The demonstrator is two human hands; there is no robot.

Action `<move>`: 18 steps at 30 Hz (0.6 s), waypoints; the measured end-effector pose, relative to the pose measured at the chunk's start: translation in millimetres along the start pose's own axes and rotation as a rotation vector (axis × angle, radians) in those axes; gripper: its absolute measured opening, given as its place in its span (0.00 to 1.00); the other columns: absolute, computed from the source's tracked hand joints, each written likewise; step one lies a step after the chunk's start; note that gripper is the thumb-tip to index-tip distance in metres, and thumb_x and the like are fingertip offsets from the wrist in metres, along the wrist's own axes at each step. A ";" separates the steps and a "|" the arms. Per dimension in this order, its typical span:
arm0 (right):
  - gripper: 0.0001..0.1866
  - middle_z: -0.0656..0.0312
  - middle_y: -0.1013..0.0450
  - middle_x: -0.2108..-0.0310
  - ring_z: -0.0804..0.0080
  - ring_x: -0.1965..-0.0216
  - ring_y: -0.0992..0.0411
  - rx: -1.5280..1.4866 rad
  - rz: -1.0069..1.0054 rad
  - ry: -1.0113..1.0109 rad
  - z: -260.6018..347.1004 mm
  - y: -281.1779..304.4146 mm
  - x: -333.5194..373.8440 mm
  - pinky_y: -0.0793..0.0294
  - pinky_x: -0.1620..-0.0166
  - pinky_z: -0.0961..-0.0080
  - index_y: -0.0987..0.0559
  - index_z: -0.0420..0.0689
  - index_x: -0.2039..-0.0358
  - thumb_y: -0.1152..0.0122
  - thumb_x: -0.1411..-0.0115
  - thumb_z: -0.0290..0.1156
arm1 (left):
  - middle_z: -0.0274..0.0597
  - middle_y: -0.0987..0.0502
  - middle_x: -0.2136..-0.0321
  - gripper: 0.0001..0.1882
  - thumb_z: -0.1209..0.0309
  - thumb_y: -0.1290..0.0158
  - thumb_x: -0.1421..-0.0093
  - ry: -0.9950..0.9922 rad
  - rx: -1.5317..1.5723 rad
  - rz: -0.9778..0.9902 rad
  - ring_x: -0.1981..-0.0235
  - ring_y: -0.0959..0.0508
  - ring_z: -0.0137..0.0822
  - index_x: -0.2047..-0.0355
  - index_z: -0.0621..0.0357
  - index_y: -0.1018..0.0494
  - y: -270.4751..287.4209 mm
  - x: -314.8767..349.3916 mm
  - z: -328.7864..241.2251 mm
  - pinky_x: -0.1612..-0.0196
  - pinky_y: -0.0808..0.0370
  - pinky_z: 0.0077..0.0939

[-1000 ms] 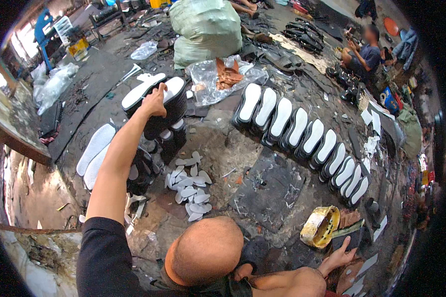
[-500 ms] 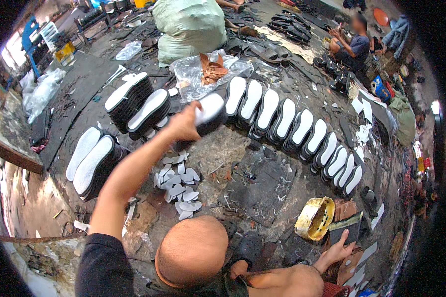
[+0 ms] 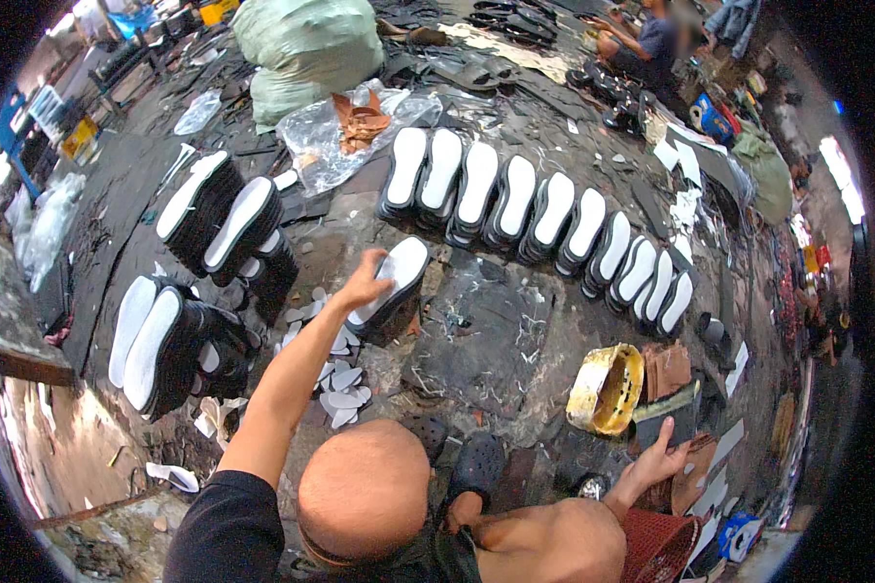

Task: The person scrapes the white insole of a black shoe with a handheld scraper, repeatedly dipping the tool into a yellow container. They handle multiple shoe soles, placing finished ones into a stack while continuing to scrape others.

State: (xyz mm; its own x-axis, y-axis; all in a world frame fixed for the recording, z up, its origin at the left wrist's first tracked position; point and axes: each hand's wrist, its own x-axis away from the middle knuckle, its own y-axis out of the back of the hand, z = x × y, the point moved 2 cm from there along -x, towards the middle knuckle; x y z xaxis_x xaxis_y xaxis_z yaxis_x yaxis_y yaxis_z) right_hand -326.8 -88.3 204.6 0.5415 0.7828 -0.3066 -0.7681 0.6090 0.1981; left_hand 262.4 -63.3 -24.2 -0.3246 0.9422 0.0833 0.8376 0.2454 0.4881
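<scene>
My left hand (image 3: 365,280) grips the near-left side of a stack of white-topped, dark-sided insoles (image 3: 400,269), the thumb along its upper face. The stack tilts above the floor, left of a dark mat. Low on the right, my right hand (image 3: 654,464) has its fingers apart beside a dark flat piece (image 3: 673,412) with a yellowish strip along its edge. That piece lies over brown sheets (image 3: 668,367), next to a yellow glue-stained pot (image 3: 594,391). A curved row of similar insole stacks (image 3: 477,185) runs across the far middle to the right.
More insole stacks (image 3: 154,340) stand at the left. Small white pieces (image 3: 341,391) lie scattered before me. Brown cut pieces (image 3: 361,121) rest on clear plastic, by a large pale green sack (image 3: 306,53). Another person (image 3: 642,39) sits at the far right. A red basket (image 3: 659,544) stands near my knee.
My left hand has brought the insole stack nearer to me, away from the left end of the row. The view has shifted. My right hand stays beside the dark piece.
</scene>
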 end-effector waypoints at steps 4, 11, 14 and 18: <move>0.22 0.53 0.26 0.46 0.65 0.52 0.28 -0.049 -0.035 0.008 14.6 0.7 1.9 0.28 0.46 0.68 0.27 0.33 0.44 0.36 0.37 0.27 | 0.67 0.37 0.39 0.64 0.58 0.28 0.60 0.464 0.037 -0.033 0.37 0.35 0.56 0.31 0.55 0.61 -2.6 -4.9 -22.4 0.34 0.38 0.40; 0.18 0.59 0.24 0.50 0.70 0.55 0.27 -0.159 0.005 -0.010 8.0 7.1 10.2 0.27 0.49 0.71 0.24 0.34 0.48 0.37 0.37 0.25 | 0.57 0.33 0.38 0.64 0.57 0.26 0.70 0.561 0.031 0.015 0.37 0.32 0.49 0.33 0.64 0.45 -22.3 6.0 -61.3 0.34 0.36 0.36; 0.16 0.58 0.24 0.51 0.71 0.55 0.27 -0.076 -0.069 -0.046 2.8 31.9 0.6 0.27 0.50 0.72 0.24 0.34 0.49 0.37 0.37 0.25 | 0.54 0.29 0.45 0.63 0.59 0.28 0.66 0.133 -0.200 -0.155 0.43 0.31 0.52 0.31 0.63 0.48 -57.8 30.1 -124.4 0.40 0.33 0.44; 0.16 0.58 0.23 0.54 0.69 0.57 0.26 0.048 -0.028 0.063 -30.7 29.1 -12.5 0.27 0.50 0.72 0.25 0.34 0.50 0.38 0.39 0.22 | 0.50 0.30 0.53 0.63 0.57 0.33 0.62 -0.398 -0.662 -0.135 0.52 0.32 0.49 0.29 0.64 0.54 -98.0 69.0 -220.8 0.48 0.36 0.45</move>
State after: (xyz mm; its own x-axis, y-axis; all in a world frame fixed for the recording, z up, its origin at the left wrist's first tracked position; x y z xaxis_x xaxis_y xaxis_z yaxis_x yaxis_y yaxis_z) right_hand -366.3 -84.2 185.6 0.5386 0.7567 -0.3707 -0.7351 0.6370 0.2322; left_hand 60.9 -72.7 125.5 -0.1176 0.9556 -0.2702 0.3249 0.2941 0.8988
